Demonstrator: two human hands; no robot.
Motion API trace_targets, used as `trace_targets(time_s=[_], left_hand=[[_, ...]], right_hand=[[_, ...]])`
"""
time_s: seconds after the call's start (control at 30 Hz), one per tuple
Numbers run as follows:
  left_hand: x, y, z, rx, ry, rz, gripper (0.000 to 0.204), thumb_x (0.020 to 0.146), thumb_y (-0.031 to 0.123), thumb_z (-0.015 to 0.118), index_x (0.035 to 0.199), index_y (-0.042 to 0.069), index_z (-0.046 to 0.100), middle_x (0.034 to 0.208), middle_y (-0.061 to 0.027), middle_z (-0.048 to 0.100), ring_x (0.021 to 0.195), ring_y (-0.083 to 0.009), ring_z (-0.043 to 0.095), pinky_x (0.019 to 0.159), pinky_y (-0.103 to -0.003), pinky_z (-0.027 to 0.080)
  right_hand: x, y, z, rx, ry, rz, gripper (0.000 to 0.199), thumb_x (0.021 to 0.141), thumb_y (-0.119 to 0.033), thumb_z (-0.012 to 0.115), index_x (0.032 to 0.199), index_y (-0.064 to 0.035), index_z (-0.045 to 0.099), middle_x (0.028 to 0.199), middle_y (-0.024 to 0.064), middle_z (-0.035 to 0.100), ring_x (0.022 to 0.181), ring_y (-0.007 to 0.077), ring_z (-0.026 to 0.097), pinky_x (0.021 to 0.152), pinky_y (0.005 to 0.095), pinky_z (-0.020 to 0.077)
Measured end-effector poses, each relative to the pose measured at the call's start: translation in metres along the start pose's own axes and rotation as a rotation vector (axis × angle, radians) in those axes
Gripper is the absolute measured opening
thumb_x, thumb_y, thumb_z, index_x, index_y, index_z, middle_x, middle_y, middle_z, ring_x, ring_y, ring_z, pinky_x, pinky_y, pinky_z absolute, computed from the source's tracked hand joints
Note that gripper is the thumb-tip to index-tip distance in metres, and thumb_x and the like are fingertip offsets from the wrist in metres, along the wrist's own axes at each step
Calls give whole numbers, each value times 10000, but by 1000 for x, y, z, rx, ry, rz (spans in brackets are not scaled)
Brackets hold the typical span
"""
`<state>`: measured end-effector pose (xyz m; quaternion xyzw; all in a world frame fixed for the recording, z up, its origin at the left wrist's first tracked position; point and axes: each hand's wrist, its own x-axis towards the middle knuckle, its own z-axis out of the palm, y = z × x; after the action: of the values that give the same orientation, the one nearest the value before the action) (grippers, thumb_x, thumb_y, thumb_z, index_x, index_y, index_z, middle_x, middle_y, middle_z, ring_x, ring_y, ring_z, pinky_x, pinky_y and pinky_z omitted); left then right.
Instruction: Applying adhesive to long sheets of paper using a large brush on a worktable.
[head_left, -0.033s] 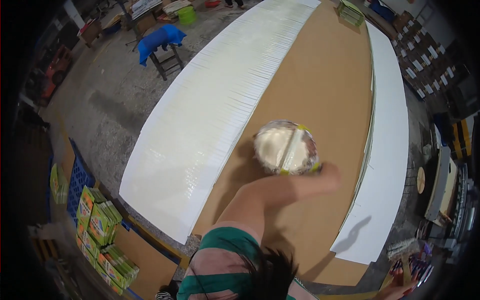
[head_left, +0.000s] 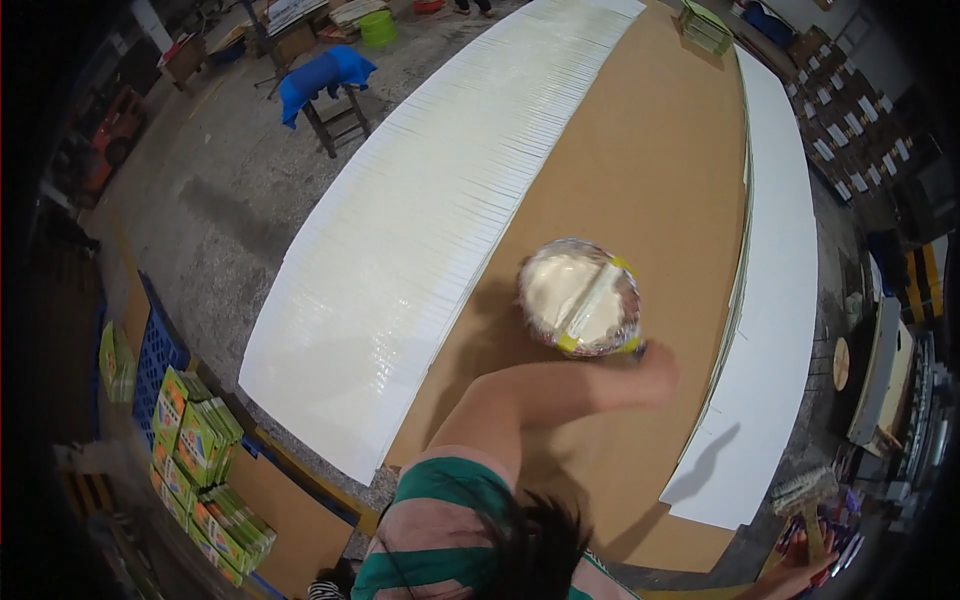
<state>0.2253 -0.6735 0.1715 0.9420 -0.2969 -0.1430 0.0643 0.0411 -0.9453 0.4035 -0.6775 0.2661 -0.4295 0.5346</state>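
A round bucket (head_left: pixel 533 298) wrapped in clear plastic holds a cream-coloured paste. A flat bar (head_left: pixel 594 304) spans its top, with yellow tape at the ends. My left hand (head_left: pixel 655 374) is closed at the bucket's near right edge; the fingers are partly hidden and the exact hold is unclear. Down at the lower right, my right hand (head_left: pixel 803 548) grips a wide brush (head_left: pixel 803 490) with pale bristles and a wooden handle. Left of the bucket lies a long row of overlapping white sheets (head_left: pixel 400 240), shiny and wet-looking on top.
Brown board (head_left: pixel 640 150) covers the table under the bucket. White sheets (head_left: pixel 780 300) are stacked along its right side, and a green bundle (head_left: pixel 704 28) sits at the far end. Green printed packs (head_left: pixel 200 440) stand at left beside a blue crate (head_left: pixel 160 345). A blue-covered stool (head_left: pixel 325 80) stands beyond.
The bucket has shifted slightly to the right, with my left hand at its edge. In my right hand, the brush has risen a little and more of its handle shows.
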Motion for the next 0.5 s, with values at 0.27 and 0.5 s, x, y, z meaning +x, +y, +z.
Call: trace_targets(time_s=[0.27,0.5], left_hand=[[-158,-9,31,88,333,277,196,726,183,521,759,56,666,860,-102,603,952,-272,534,988,-478,297],[-233,-9,10,-845,590,-10,395,686,167,646,1044,20,567,1068,-166,528,1086,-313,477,1039,-511,249]], right_hand=[[-40,2,119,203,-378,137,461,952,-457,388,1054,-43,563,989,98,620,540,73,475,480,155,374],[-93,-17,226,391,-773,150,226,888,-279,587,803,-72,615,818,65,631,684,64,511,533,192,346]])
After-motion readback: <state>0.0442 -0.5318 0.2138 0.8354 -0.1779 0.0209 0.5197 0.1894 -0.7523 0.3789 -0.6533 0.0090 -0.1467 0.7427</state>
